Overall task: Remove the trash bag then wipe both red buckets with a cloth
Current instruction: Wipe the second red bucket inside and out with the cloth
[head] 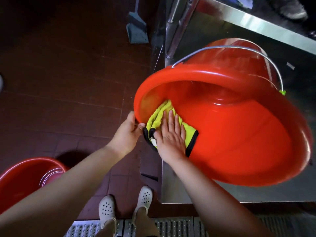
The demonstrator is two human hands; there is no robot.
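Note:
A large red bucket lies tilted on its side on the steel table, its mouth facing me, with a metal handle arched over it. My left hand grips the bucket's rim at its lower left. My right hand presses flat, fingers straight, on a yellow-green cloth with black trim against the bucket's inner wall. A second red bucket stands on the floor at the lower left, partly hidden by my left arm.
A blue dustpan leans on the dark tiled floor beside the table's steel leg. My white shoes stand near a metal floor grate. Another person's shoe shows at the top right.

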